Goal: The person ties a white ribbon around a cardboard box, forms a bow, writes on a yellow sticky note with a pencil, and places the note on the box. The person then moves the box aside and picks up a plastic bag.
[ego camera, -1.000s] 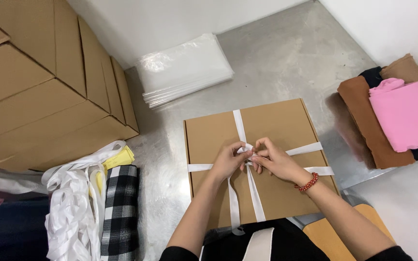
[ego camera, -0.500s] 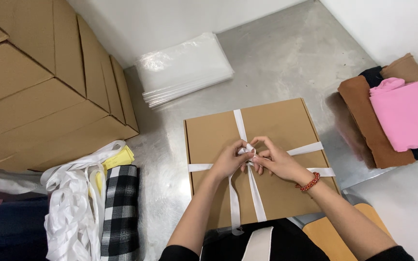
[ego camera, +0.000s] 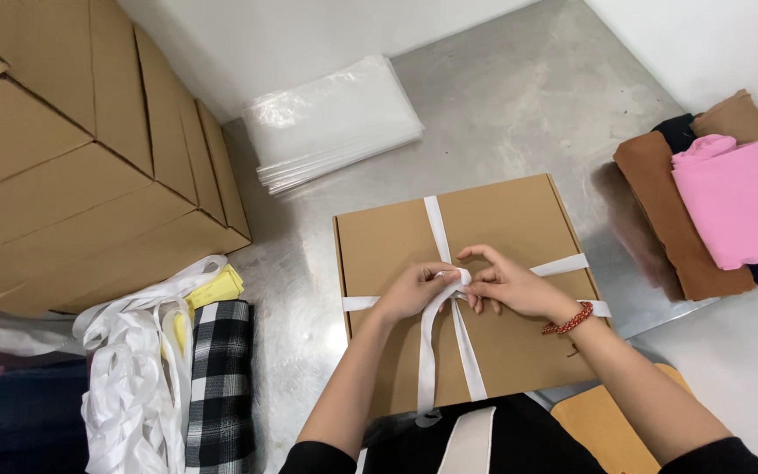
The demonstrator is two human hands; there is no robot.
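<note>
My left hand (ego camera: 414, 290) and right hand (ego camera: 506, 285) edged slightly closer at ribbon crossing; loose white ribbon (ego camera: 427, 351) tail hangs straighter down box front.

Matt cardboard box (ego camera: 511, 228), cloth ribbon (ego camera: 437, 230)

Black sleeves (pushed up) — red beaded bracelet (ego camera: 569, 319) on right wrist

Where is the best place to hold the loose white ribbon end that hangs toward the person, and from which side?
Pinch the loose ribbon tail just below the crossing, from its left side. It lies flat on the brown box, and the left hand is right beside it.
</note>
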